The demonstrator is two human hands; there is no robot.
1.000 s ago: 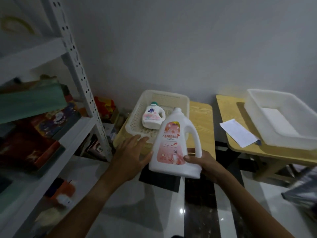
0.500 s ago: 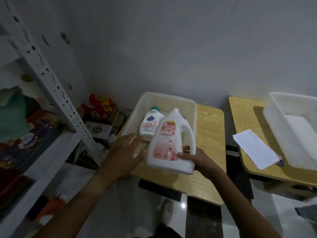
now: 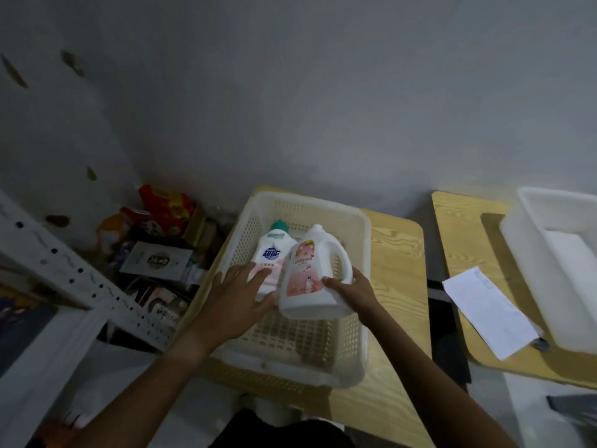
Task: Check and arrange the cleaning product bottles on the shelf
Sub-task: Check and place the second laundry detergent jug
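my right hand [image 3: 353,294] grips the pink-label jug [image 3: 311,279] over the basket [image 3: 358,318]; left hand [image 3: 237,297] spread, steadying it. small bottle [image 3: 271,263] lies inside; shelf [image 3: 64,276] arranging remains.

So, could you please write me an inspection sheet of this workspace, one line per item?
Surface: wooden table carrying a white basket; a second table to the right.
Job's things: big bottle with handle, held over the basket; small bottle with green cap lying inside.
Clutter: paper sheet and white tub on the second table; packets on the floor.
Grips: right hand holds the big bottle; left hand open, touching it.
Cables: nothing seen.
Surroundings: grey wall, shelf post at left.
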